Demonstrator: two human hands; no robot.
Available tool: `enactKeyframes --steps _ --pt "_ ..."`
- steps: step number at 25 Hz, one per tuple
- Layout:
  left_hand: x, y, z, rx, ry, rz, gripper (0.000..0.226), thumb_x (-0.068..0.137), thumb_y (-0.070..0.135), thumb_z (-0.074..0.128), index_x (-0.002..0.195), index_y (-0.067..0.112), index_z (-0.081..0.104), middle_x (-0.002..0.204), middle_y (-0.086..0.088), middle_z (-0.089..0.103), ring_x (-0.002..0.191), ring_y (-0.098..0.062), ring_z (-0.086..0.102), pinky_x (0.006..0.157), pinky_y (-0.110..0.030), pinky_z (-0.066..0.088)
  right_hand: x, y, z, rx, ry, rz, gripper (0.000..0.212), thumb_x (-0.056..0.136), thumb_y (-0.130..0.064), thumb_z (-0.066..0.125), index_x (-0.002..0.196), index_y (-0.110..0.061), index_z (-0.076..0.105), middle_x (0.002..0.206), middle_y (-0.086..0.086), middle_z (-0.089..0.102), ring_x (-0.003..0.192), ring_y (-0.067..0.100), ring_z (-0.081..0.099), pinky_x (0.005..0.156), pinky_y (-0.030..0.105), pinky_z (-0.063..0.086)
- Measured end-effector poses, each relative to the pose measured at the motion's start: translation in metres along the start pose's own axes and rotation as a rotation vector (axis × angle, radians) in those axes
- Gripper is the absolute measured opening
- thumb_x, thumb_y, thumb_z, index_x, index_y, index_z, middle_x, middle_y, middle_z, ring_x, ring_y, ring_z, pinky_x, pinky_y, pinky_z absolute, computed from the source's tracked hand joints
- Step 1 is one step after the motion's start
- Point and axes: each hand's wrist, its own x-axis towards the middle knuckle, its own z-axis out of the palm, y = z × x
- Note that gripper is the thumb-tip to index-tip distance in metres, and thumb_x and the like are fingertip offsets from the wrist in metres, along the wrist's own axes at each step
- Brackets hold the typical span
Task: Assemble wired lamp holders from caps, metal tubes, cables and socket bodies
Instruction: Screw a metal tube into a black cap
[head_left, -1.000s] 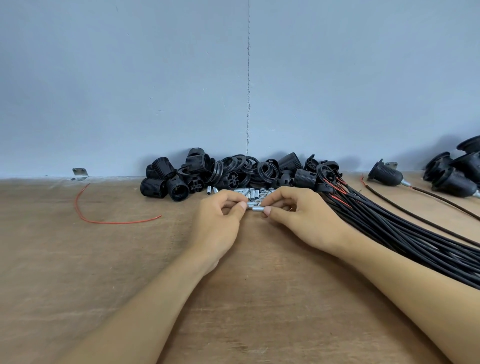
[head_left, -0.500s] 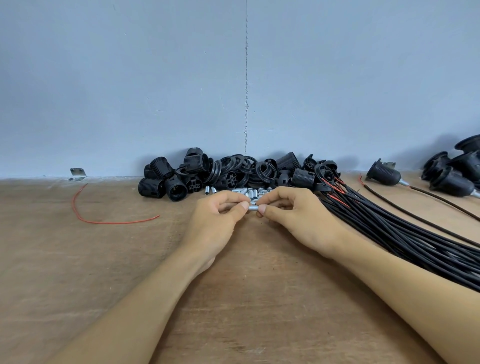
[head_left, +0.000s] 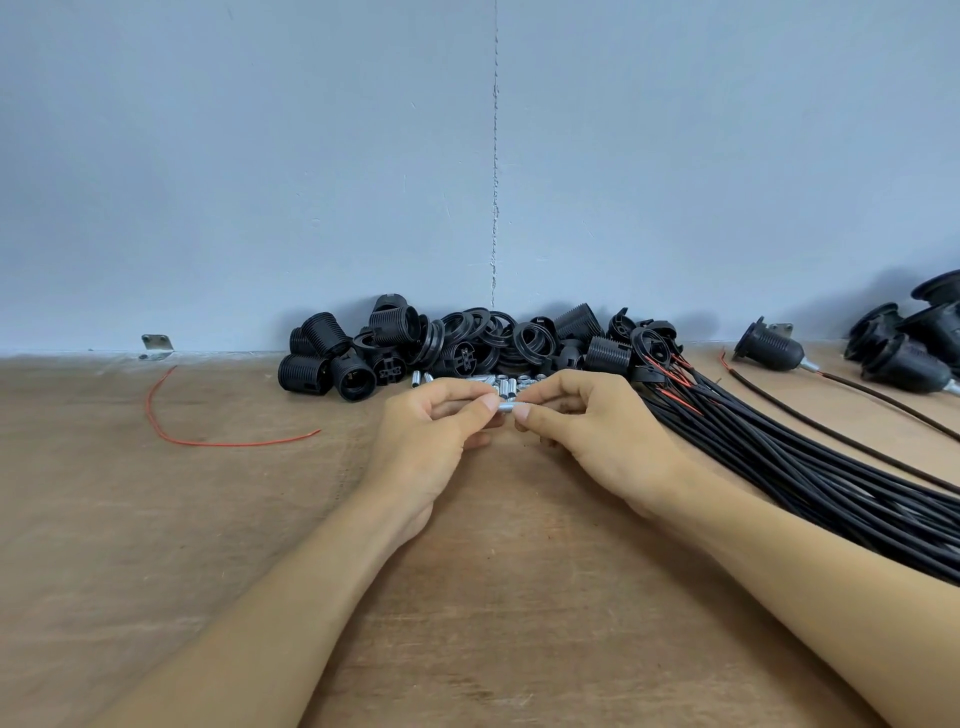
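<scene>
Pale blue wall backed the brown wooden desk. Along its right edge, a bundle of black cables was cut off by the frame. Black plastic socket bodies and caps lay heaped at the back edge. Just before them, the left hand and right hand together pinched a short silver metal tube, its ends hidden under fingertips.

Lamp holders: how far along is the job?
Done: a few wired black lamp holders lie far right. In hand: the left hand and right hand pinch one small silver metal tube. Remaining: a big pile of loose black plastic socket parts and a thick bundle of black cables.
</scene>
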Motion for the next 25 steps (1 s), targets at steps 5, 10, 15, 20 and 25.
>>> enactKeyframes --steps 5,10,15,20,25 --pt "-0.0006 0.0009 -0.0010 0.026 -0.028 0.009 0.009 0.089 0.007 0.075 0.093 0.014 0.078 0.090 -0.005 0.080 0.091 -0.016 0.077 0.076 -0.025 0.062 -0.0003 -0.0001 -0.0020 0.036 -0.057 0.016 0.013 0.094 -0.028 0.070 0.092 -0.015 0.072 0.075 0.000 0.075 0.055 0.003 0.055 0.056 0.019 0.046" --pt "-0.0016 0.0030 -0.0005 -0.022 -0.025 -0.007 0.009 0.088 0.009 0.076 0.096 0.012 0.078 0.089 -0.007 0.080 0.087 -0.020 0.078 0.069 -0.022 0.060 -0.0013 -0.0027 -0.0018 -0.010 -0.026 -0.025 0.008 0.093 -0.025 0.071 0.092 -0.017 0.072 0.077 0.000 0.076 0.056 0.002 0.057 0.060 0.019 0.045" --pt "-0.0027 0.0035 0.0032 -0.004 -0.034 0.002 0.014 0.093 0.020 0.072 0.105 0.015 0.077 0.089 -0.007 0.080 0.084 -0.021 0.078 0.070 -0.025 0.062 -0.0031 -0.0051 0.0020 0.057 0.055 -0.095 0.005 0.088 -0.015 0.076 0.091 -0.017 0.073 0.078 -0.001 0.072 0.066 0.009 0.065 0.070 0.032 0.057" --pt "-0.0043 0.0025 0.0021 0.059 -0.061 0.006 0.009 0.096 0.021 0.070 0.098 0.021 0.078 0.087 -0.005 0.080 0.082 -0.020 0.078 0.070 -0.025 0.060 -0.0013 -0.0034 -0.0012 0.054 0.043 -0.097 0.007 0.088 -0.014 0.076 0.094 -0.016 0.073 0.079 0.001 0.073 0.068 0.011 0.065 0.072 0.034 0.057" --pt "-0.0078 0.0034 0.0015 0.147 -0.109 0.040 0.014 0.092 0.014 0.073 0.105 0.017 0.073 0.088 -0.002 0.080 0.080 -0.019 0.077 0.067 -0.025 0.057 0.0014 -0.0004 -0.0073 0.111 -0.039 -0.040 0.005 0.090 -0.014 0.073 0.095 -0.014 0.073 0.076 0.003 0.074 0.062 0.009 0.060 0.061 0.024 0.051"
